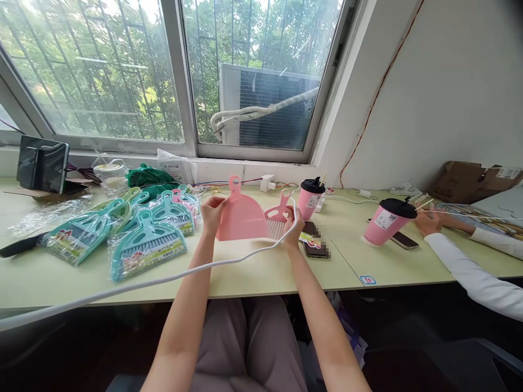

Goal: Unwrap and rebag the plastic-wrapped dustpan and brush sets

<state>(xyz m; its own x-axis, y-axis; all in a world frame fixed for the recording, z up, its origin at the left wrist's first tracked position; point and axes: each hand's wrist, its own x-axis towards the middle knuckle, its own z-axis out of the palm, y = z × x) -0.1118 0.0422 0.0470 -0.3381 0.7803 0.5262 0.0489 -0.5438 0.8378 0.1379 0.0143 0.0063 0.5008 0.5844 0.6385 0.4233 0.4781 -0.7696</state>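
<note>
Here, fingers [220, 202] grasp a plain pink dustpan [245, 218] — flat, round-shouldered — and pink-framed brush [278, 213].

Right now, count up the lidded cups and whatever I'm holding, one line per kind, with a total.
Pink lidded cups: 2
Pink dustpan, held: 1
Pink brush, held: 1
Total: 4
</note>
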